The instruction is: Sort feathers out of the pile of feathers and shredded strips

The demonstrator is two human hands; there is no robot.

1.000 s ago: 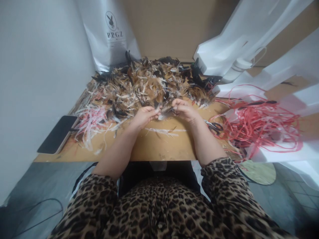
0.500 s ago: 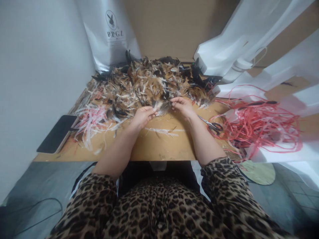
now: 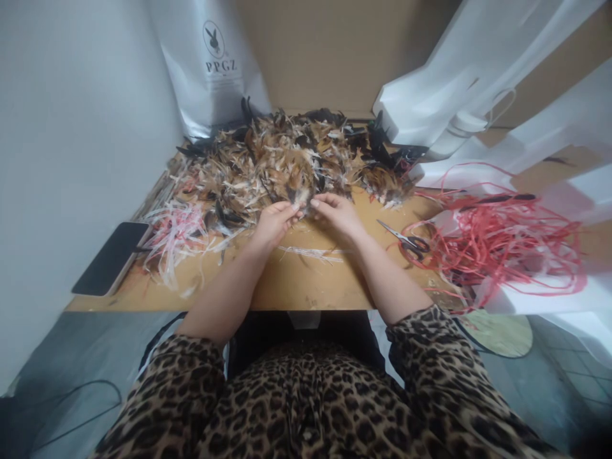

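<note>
The left hand (image 3: 274, 224) pinches a small feather tuft (image 3: 303, 196) between thumb and forefinger, at the near edge of the brown-and-black feather pile (image 3: 282, 156) on the table (image 3: 310, 287). The right hand (image 3: 338, 217) has its fingertips drawn together just right of the tuft; whether they grip it, I cannot tell. Scissors (image 3: 415, 244) lie to the right, beside tangled red strips (image 3: 502, 239); a smartphone (image 3: 111, 258) lies near left.

A small feather tuft (image 3: 301, 196), pale and downy with darker brown-grey parts, is held near the middle of the frame, partly hidden. Behind it, a loose feather heap (image 3: 287, 156), tan, brown, white and black, spreads across the upper centre.
</note>
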